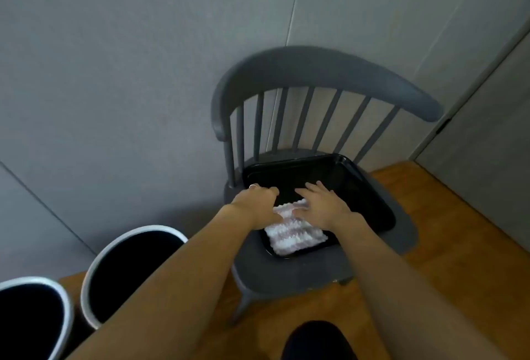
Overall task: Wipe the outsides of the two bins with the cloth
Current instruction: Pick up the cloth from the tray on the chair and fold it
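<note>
Cloth pickup is judged in hand: the folded white cloth (295,232) in the black tray (370,187) on the grey chair (327,72) is touched by both the left hand (258,202) and right hand (321,204), fingers spread flat, nothing gripped; a grasp and lift toward the 2 bins (94,262) is called for next.

Chair: grey spindle-back wooden chair (324,72), set against the wall.
Tray: black rectangular tray (370,187), resting on the chair seat.
Floor: brown wooden floor (447,245).
Wall: grey panelled wall (114,72).

Single head-worn view, looking forward and steeply down, close over a chair (315,268), wide-angle.
</note>
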### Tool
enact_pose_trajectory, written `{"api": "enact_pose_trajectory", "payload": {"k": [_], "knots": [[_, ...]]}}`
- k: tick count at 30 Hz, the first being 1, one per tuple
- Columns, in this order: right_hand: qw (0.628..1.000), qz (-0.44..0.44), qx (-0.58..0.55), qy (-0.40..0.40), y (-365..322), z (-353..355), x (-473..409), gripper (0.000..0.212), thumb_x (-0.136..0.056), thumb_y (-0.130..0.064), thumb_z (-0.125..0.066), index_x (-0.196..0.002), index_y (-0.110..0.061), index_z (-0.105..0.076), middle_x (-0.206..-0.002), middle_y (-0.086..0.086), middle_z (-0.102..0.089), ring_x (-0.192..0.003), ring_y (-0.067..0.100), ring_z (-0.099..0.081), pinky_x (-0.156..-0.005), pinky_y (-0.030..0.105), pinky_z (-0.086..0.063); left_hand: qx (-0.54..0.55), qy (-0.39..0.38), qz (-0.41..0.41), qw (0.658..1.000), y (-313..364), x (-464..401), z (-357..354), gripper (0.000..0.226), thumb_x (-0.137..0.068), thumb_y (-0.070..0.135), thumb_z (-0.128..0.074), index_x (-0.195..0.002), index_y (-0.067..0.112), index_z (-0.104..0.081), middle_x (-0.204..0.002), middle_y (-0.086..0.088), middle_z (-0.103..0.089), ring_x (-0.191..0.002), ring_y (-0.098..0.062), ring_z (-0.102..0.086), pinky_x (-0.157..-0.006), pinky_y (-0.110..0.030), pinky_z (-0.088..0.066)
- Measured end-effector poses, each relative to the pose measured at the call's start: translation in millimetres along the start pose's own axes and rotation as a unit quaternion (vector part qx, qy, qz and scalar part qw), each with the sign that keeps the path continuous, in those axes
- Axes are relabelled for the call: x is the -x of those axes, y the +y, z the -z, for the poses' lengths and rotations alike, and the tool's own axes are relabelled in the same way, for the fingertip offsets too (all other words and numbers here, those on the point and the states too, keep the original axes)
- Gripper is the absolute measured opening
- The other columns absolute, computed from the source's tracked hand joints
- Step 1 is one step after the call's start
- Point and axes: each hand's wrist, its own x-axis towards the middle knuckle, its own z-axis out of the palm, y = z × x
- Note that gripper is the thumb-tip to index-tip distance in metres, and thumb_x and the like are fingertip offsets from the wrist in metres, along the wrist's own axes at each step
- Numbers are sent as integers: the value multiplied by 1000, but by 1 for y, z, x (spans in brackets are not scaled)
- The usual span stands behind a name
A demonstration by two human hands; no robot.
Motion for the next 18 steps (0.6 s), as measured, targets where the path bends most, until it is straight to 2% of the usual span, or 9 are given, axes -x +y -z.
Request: {"api": "enact_pose_trajectory", "payload": {"k": [4, 7, 9, 10, 12, 15, 18], "knots": [[1000, 22, 16, 14, 7, -14, -7, 55, -95, -42, -52, -145, -23, -39, -159, 2, -20, -149, 26, -2, -117, 52, -11, -63, 11, 8, 998, -3, -12, -17, 59, -90, 46, -58, -135, 12, -42, -127, -10, -54, -124, -29, -41, -98, -42, -44], [996, 51, -25, 63, 8, -18, -9, 32, -92, -34, -60, -121, -20, -55, -139, 0, -46, -145, 23, -19, -114, 47, -26, -64, 11, 9, 998, 0, -20, -24, 51, -90, 43, -58, -128, 11, -49, -122, -10, -55, -118, -29, -44, -95, -41, -44], [993, 65, -14, 99, 6, -16, -9, 20, -89, -32, -64, -104, -21, -57, -116, -3, -52, -126, 19, -43, -99, 37, -40, -44, 0, 13, 999, 0, -24, -25, 44, -90, 40, -59, -124, 13, -52, -118, -9, -58, -113, -28, -47, -94, -41, -45], [992, 70, -1, 107, 4, -15, -8, 18, -88, -32, -64, -100, -23, -56, -109, -5, -52, -113, 17, -47, -92, 34, -42, -26, -10, 17, 999, 1, -25, -24, 42, -90, 39, -61, -123, 13, -55, -116, -8, -59, -111, -27, -50, -94, -41, -46], [991, 66, 1, 114, 1, -14, -7, 16, -87, -32, -65, -94, -26, -52, -98, -7, -52, -99, 15, -49, -83, 32, -42, 9, -24, 20, 999, 1, -26, -21, 39, -89, 35, -63, -122, 14, -58, -112, -9, -61, -105, -26, -54, -93, -41, -49], [990, 30, -98, 99, 0, -12, -3, 16, -87, -25, -66, -88, -25, -50, -86, -4, -56, -76, 13, -55, -63, 27, -44, 73, -38, 19, 996, -3, -26, -16, 34, -89, 29, -64, -118, 11, -61, -103, -9, -61, -94, -23, -56, -82, -35, -50], [977, 28, -177, 115, 0, -3, 4, 19, -85, -21, -68, -84, -23, -49, -80, 2, -58, -68, 13, -53, -57, 28, -44, 148, -14, 8, 989, -8, -20, -10, 21, -89, 26, -64, -105, 13, -59, -92, -2, -57, -81, -18, -54, -66, -27, -41]]}}
